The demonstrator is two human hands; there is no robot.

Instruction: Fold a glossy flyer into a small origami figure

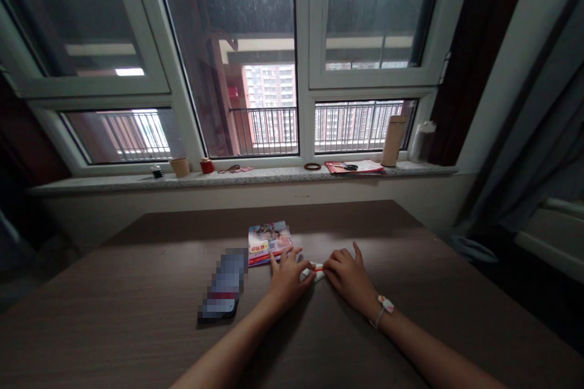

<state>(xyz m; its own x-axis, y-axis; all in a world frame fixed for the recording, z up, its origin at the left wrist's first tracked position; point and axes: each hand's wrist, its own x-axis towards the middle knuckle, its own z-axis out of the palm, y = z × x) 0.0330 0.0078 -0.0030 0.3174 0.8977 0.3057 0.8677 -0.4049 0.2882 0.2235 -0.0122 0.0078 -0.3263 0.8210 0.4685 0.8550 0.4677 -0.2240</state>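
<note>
Both my hands rest on the brown wooden table (pixel 137 316) near its middle. My left hand (pixel 286 279) and my right hand (pixel 349 276) meet over a small white and orange folded piece of paper (pixel 316 271). The fingertips of both hands pinch and press it against the table. Most of the paper is hidden under my fingers. My right wrist wears a white band (pixel 384 305). A colourful printed leaflet (pixel 268 242) lies just beyond my left hand.
A dark flat object (pixel 224 285), blurred out, lies left of my left hand. The stone windowsill (pixel 274 177) carries small cups (pixel 180 166), a red leaflet with scissors (pixel 353 166), a ring (pixel 312 166), a tall beige tumbler (pixel 393 140) and a bottle (pixel 422 141). Grey curtains (pixel 538 146) hang on the right.
</note>
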